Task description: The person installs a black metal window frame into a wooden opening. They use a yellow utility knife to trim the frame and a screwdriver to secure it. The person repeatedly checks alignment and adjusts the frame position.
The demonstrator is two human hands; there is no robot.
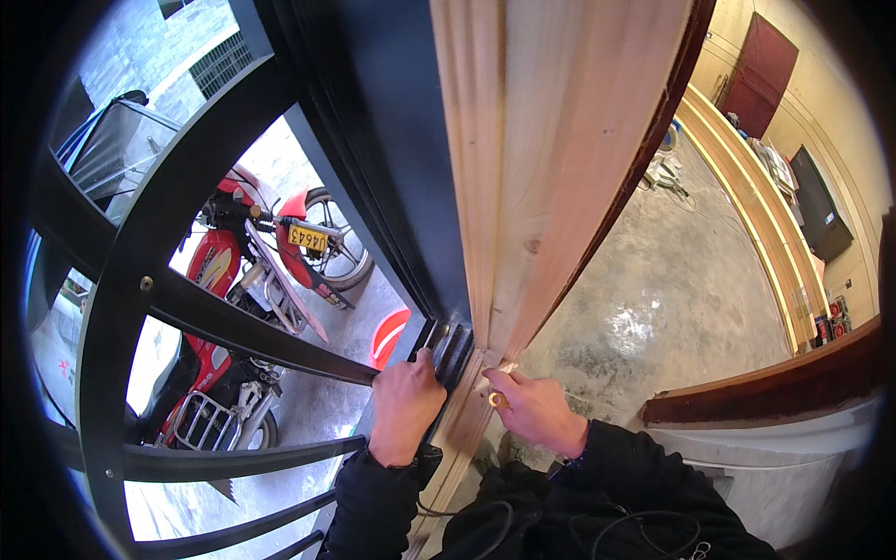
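My left hand (408,408) is closed in a fist at the bottom of the black metal window frame (392,140), by its sill track. Something small and greyish shows above its thumb, too little to name. Close by on the right, my right hand (541,411) is closed around a tool with a round, orange-yellow handle end (497,399). Its working end is hidden by my fingers. That hand is at the corner where the upright wooden trim (532,187) meets the wooden sill board (459,434). Pale, rough wood shows at that corner beside my fingertips.
Black curved bars (252,327) spread out on the left. Beyond them stands a red motorcycle (215,271). On the right are a concrete floor (653,308), long pale boards (747,205) along the wall and a dark red-brown wooden edge (765,397). A thin cable (485,513) hangs across my clothing.
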